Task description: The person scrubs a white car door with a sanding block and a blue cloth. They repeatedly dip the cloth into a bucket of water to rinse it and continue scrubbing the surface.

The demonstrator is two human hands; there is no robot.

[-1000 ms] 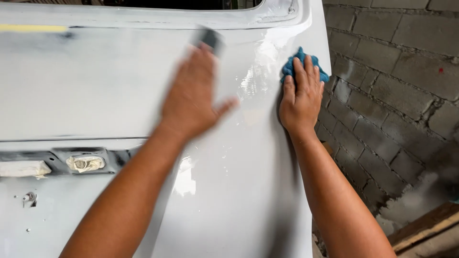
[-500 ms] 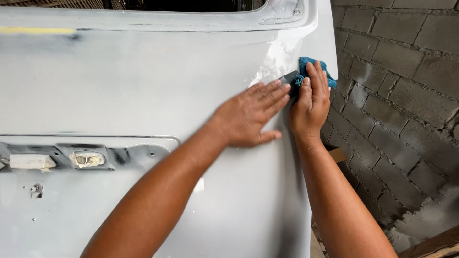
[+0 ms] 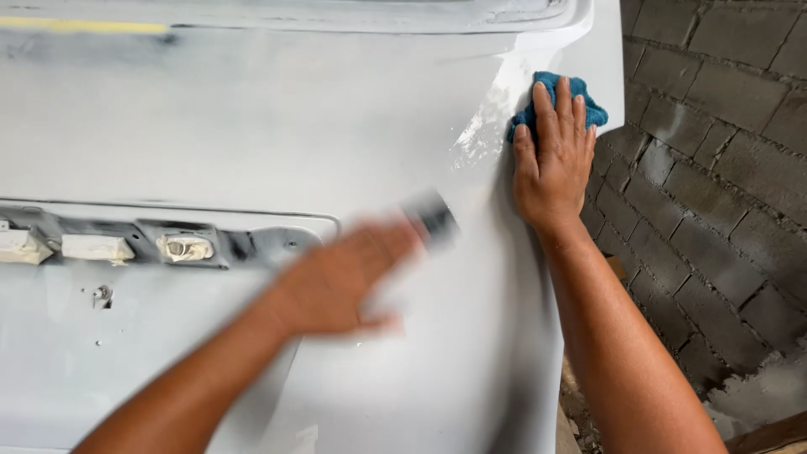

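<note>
A pale grey primed car body panel [image 3: 252, 126] fills most of the view. My left hand [image 3: 345, 282] is blurred with motion and lies flat on the panel's middle, pressing a small dark sanding pad [image 3: 430, 217] under its fingertips. My right hand [image 3: 555, 164] rests flat near the panel's right edge, holding a crumpled blue cloth [image 3: 565, 105] against the surface.
A recess [image 3: 151, 244] with masked light fittings runs across the panel's left side. A strip of yellow tape [image 3: 84, 27] sits at the top left. A grey block wall [image 3: 723, 168] stands close to the right, with rubble at its base.
My left hand has swept down and to the left across the panel with the pad. My right hand with the cloth has stayed near the right edge.
</note>
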